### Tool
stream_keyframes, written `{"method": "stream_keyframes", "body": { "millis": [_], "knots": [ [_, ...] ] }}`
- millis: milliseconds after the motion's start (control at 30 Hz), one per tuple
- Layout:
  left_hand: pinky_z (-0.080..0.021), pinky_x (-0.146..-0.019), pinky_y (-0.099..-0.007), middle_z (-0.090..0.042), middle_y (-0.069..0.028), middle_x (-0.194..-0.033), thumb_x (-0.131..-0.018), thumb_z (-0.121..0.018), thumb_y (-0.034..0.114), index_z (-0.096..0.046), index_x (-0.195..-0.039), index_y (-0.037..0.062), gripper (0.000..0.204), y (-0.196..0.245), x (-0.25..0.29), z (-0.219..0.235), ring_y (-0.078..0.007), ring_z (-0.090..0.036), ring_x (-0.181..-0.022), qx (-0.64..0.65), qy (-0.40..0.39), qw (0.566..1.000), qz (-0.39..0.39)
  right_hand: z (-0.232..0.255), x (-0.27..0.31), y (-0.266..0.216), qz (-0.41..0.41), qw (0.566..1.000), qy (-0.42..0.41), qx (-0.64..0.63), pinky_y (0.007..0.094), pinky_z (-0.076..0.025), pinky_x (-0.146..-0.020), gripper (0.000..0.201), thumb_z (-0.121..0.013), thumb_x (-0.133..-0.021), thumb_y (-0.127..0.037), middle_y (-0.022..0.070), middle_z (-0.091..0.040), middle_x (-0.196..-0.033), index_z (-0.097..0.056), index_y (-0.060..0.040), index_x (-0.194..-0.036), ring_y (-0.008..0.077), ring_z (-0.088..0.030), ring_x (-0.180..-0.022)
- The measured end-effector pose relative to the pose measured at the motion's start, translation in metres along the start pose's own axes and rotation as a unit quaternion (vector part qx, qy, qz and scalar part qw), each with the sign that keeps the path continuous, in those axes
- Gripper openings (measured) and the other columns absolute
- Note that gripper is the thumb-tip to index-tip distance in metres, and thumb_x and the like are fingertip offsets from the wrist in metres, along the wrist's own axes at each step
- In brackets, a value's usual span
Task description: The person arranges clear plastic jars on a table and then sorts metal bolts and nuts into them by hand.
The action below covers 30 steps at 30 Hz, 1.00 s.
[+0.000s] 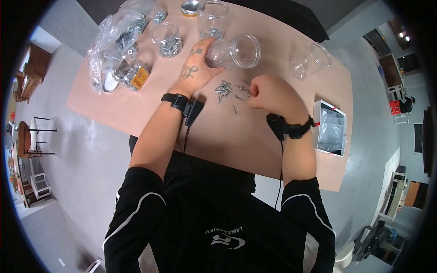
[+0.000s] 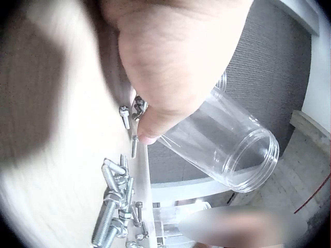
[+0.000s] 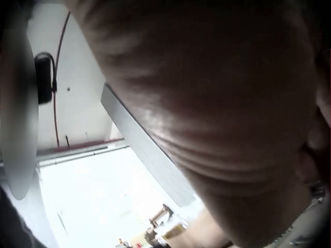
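In the head view my left hand [image 1: 195, 70] grips a clear plastic jar [image 1: 223, 52] lying tilted, its mouth [image 1: 246, 51] pointing right. The left wrist view shows the thumb [image 2: 160, 121] along the side of this jar [image 2: 222, 137]. Loose bolts [image 1: 223, 90] lie in a small pile below the jar; nuts show on some in the left wrist view. My right hand [image 1: 275, 95] is curled just right of the pile, close by a few scattered bolts [image 1: 241, 88]. Small metal pieces [image 3: 316, 190] appear right by its fingers in the right wrist view; I cannot tell whether it holds any.
An upright jar [image 1: 213, 16] with some hardware stands behind. Further left are a jar of bolts [image 1: 166, 41], a yellow-labelled jar [image 1: 132, 75] and plastic bags of hardware [image 1: 120, 36]. To the right lie a clear jar [image 1: 309, 61] and a white box [image 1: 330, 127].
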<state>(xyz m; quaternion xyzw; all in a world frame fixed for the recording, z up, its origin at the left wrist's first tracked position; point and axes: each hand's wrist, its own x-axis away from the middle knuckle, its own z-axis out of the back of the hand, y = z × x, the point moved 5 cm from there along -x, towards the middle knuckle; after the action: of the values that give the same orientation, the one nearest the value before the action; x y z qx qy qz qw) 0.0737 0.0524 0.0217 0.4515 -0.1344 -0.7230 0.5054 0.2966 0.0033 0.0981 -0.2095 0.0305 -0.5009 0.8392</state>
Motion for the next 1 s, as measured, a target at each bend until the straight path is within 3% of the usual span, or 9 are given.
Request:
{"method": "stream_keyframes", "body": {
  "millis": [100, 200, 233, 300, 500, 633, 833, 900, 1000],
  "knots": [
    [-0.052, -0.109, -0.0398, -0.057, -0.0177, -0.149, -0.072, -0.095, 0.015, -0.048, -0.153, 0.0060, 0.094, 0.002, 0.000, 0.001, -0.0337, -0.059, -0.132, 0.006, -0.005, 1.000, 0.019, 0.032, 0.017, -0.011, 0.032, 0.982, 0.075, -0.173, 0.0330, -0.055, -0.068, 0.020, -0.079, -0.079, -0.014, 0.0134, -0.071, -0.076, -0.071, 0.0013, -0.090, 0.0224, -0.065, -0.065],
    [-0.052, -0.109, -0.0394, -0.057, -0.0177, -0.149, -0.072, -0.095, 0.016, -0.048, -0.153, 0.0061, 0.094, 0.002, 0.000, 0.000, -0.0335, -0.059, -0.131, -0.001, -0.004, 1.000, 0.011, 0.039, 0.016, 0.002, 0.034, 0.942, 0.183, -0.280, 0.0312, -0.056, -0.070, 0.017, -0.077, -0.084, -0.011, 0.0132, -0.074, -0.078, -0.073, 0.0013, -0.095, 0.0226, -0.070, -0.068],
    [-0.052, -0.109, -0.0394, -0.057, -0.0177, -0.149, -0.072, -0.095, 0.016, -0.048, -0.153, 0.0061, 0.094, 0.003, 0.000, -0.001, -0.0335, -0.059, -0.131, -0.001, -0.007, 1.000, 0.009, 0.037, 0.013, 0.003, 0.031, 0.941, 0.184, -0.281, 0.0312, -0.056, -0.070, 0.017, -0.077, -0.084, -0.011, 0.0132, -0.074, -0.078, -0.073, 0.0013, -0.095, 0.0226, -0.070, -0.068],
    [-0.052, -0.109, -0.0395, -0.057, -0.0180, -0.148, -0.071, -0.095, 0.014, -0.049, -0.153, 0.0061, 0.095, 0.004, 0.000, 0.000, -0.0338, -0.059, -0.131, -0.002, -0.005, 1.000, -0.002, 0.045, 0.012, 0.005, 0.034, 0.925, 0.317, -0.205, 0.0305, -0.058, -0.071, 0.015, -0.076, -0.088, -0.009, 0.0136, -0.076, -0.081, -0.075, 0.0013, -0.100, 0.0235, -0.074, -0.071],
    [-0.051, -0.110, -0.0393, -0.057, -0.0186, -0.148, -0.070, -0.095, 0.011, -0.049, -0.153, 0.0056, 0.095, 0.003, 0.000, -0.001, -0.0343, -0.059, -0.133, 0.010, -0.008, 1.000, -0.002, 0.028, -0.006, 0.013, 0.075, 0.927, 0.353, -0.102, 0.0323, -0.059, -0.075, 0.018, -0.077, -0.090, -0.011, 0.0153, -0.077, -0.088, -0.076, 0.0002, -0.104, 0.0235, -0.076, -0.080],
    [-0.051, -0.110, -0.0391, -0.057, -0.0185, -0.148, -0.070, -0.095, 0.010, -0.049, -0.152, 0.0055, 0.095, 0.003, 0.000, 0.000, -0.0343, -0.059, -0.133, 0.007, 0.005, 1.000, -0.018, 0.027, -0.006, 0.007, 0.096, 0.922, 0.351, -0.130, 0.0330, -0.058, -0.075, 0.020, -0.077, -0.091, -0.013, 0.0151, -0.077, -0.090, -0.077, -0.0003, -0.106, 0.0248, -0.075, -0.081],
    [-0.051, -0.112, -0.0396, -0.057, -0.0193, -0.148, -0.070, -0.095, 0.011, -0.049, -0.153, 0.0053, 0.095, 0.001, -0.001, 0.000, -0.0353, -0.058, -0.133, 0.024, -0.004, 1.000, 0.009, 0.040, 0.004, 0.019, 0.011, 0.927, 0.321, -0.193, 0.0345, -0.057, -0.074, 0.020, -0.075, -0.090, -0.015, 0.0158, -0.076, -0.089, -0.076, 0.0004, -0.103, 0.0308, -0.073, -0.078],
    [-0.050, -0.112, -0.0400, -0.056, -0.0201, -0.149, -0.071, -0.095, 0.013, -0.049, -0.153, 0.0053, 0.094, 0.000, -0.001, 0.000, -0.0359, -0.058, -0.134, 0.014, 0.002, 1.000, 0.003, 0.030, 0.000, 0.027, -0.023, 0.979, 0.171, -0.109, 0.0383, -0.057, -0.077, 0.022, -0.073, -0.086, -0.012, 0.0173, -0.075, -0.090, -0.075, 0.0001, -0.104, 0.0333, -0.072, -0.081],
    [-0.051, -0.111, -0.0406, -0.057, -0.0201, -0.148, -0.071, -0.095, 0.015, -0.048, -0.153, 0.0056, 0.094, 0.002, -0.001, 0.001, -0.0363, -0.058, -0.133, 0.003, 0.003, 1.000, 0.002, -0.004, -0.002, 0.049, -0.031, 0.996, 0.052, -0.064, 0.0428, -0.057, -0.082, 0.026, -0.072, -0.082, -0.010, 0.0189, -0.074, -0.095, -0.074, -0.0010, -0.106, 0.0362, -0.072, -0.088]
  ]
}}
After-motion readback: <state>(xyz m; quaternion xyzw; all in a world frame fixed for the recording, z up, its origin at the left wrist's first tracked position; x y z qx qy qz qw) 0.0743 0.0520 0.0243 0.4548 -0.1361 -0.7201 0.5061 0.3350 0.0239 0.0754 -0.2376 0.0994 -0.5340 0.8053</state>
